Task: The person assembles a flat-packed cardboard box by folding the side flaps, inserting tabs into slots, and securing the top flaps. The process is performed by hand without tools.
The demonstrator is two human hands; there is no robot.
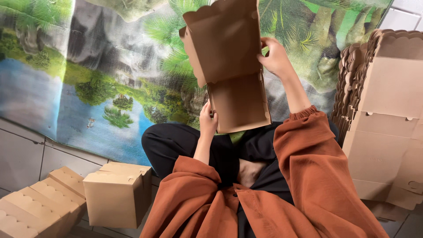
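Overhead, a half-formed brown cardboard box (229,66) is held up between both hands, toward twelve o'clock of the view, above the person's crossed legs in black trousers (176,143). The right hand (275,57) is closed on the box's right edge at about three o'clock of the carton, with the fingers curled over the upper panel. The left hand (207,120) is clamped on the lower left edge, at about seven o'clock of the carton, the thumb pressed against the flat lower panel. The scalloped top flap is seen tilted up and away. Loose rust-orange sleeves (308,176) are draped along both forearms. At three o'clock a tall stack of flat box blanks (383,114) is leaned upright. At seven to eight o'clock, finished closed boxes (114,198) are set on the tiled floor (26,154). Behind everything, a printed landscape backdrop (88,66) is hung.
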